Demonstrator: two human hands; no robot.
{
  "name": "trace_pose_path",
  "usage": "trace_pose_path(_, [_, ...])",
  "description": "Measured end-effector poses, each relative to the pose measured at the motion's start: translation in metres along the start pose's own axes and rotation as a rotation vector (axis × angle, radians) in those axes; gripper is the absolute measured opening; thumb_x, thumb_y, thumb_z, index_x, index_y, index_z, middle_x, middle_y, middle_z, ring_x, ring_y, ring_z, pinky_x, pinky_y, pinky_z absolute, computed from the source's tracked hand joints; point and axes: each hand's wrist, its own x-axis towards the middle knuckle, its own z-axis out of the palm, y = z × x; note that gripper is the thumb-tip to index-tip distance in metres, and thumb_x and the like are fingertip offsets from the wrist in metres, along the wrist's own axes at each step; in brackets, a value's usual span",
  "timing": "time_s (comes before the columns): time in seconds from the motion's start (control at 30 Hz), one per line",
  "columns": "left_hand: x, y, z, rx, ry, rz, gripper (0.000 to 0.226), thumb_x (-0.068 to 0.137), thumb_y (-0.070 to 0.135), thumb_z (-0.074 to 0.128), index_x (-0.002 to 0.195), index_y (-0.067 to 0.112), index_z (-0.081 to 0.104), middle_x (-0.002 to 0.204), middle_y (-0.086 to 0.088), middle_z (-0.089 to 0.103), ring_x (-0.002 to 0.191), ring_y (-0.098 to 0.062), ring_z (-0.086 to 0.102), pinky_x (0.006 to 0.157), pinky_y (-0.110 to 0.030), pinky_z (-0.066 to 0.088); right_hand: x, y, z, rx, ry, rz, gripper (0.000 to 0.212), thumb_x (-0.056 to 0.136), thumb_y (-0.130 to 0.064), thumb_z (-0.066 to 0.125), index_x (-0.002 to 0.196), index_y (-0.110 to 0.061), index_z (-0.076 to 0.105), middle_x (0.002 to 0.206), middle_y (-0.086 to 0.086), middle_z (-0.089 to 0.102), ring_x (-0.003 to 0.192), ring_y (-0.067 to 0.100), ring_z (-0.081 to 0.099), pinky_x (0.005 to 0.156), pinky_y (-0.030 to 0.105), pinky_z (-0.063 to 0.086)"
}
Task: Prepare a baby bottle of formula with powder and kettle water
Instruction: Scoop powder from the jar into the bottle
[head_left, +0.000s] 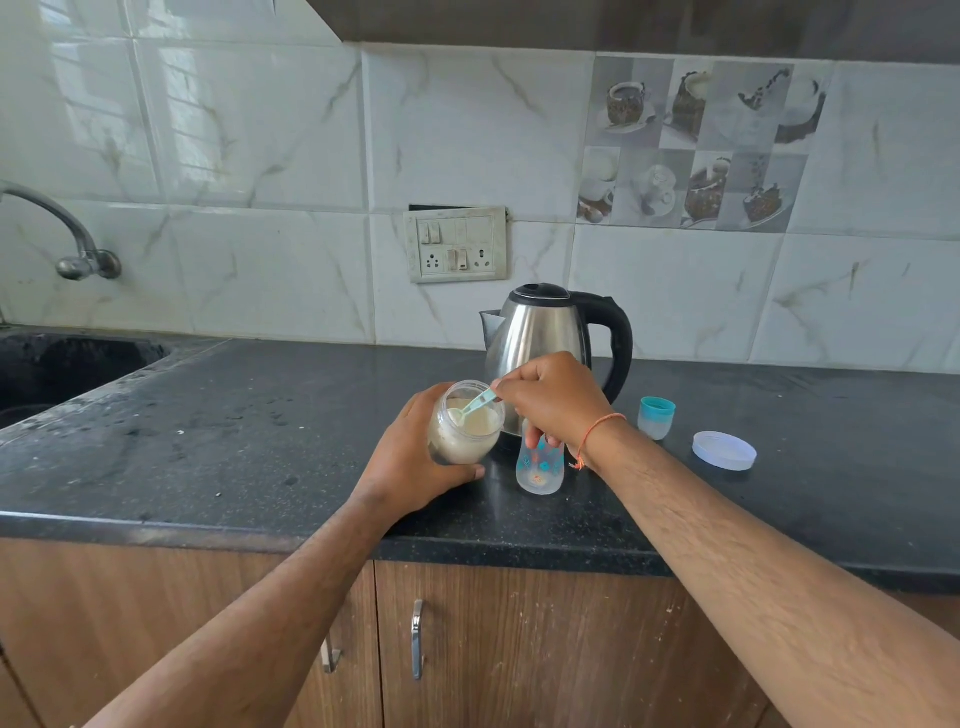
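Left hand grips the tilted powder jar while right hand pinches the scoop dipped inside

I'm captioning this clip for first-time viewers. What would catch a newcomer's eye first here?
The two hands at the counter's middle: the left hand grips a tilted powder jar while the right hand dips a small scoop into it. Just below stands the open baby bottle, and behind them the steel kettle against the tiled wall.
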Motion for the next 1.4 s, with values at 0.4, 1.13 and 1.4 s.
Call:
trace_pose_path(0.4, [0.001,-0.003,0.001,-0.036,0.034,-0.082,0.100,0.063,0.034,0.104,0.148,0.043,0.050,0.142,0.023,0.058,0.130,-0.001,0.056,0.107,-0.027,0.046,0.006,0.010,-0.016,0.419,0.029,0.244,0.023,0.101,-0.018,0.067,0.105,0.002,0.077,0.072,0.005,0.054,0.038,0.013,0.052,0.040,0.023,0.033])
trace_pose_path(1.13, [-0.009,0.019,0.008,0.086,0.340,0.191,0.100,0.087,0.047,0.079,0.167,0.024,0.023,0.173,0.014,0.009,0.163,-0.013,0.007,0.132,-0.051,0.021,-0.006,0.052,-0.070,0.444,0.187,0.291,0.021,0.099,-0.020,0.070,0.100,-0.001,0.078,0.067,0.002,0.057,0.039,0.015,0.054,0.039,0.022,0.041])
trace_pose_path(1.4, [-0.008,0.057,0.060,-0.212,0.140,-0.029,0.113,0.066,0.062,0.095,0.155,0.047,0.025,0.144,0.025,0.038,0.097,-0.008,0.061,0.085,-0.021,0.056,-0.008,0.058,-0.073,0.395,0.200,0.265,0.018,0.100,-0.022,0.070,0.099,-0.006,0.078,0.072,0.003,0.060,0.041,0.017,0.056,0.038,0.022,0.041])
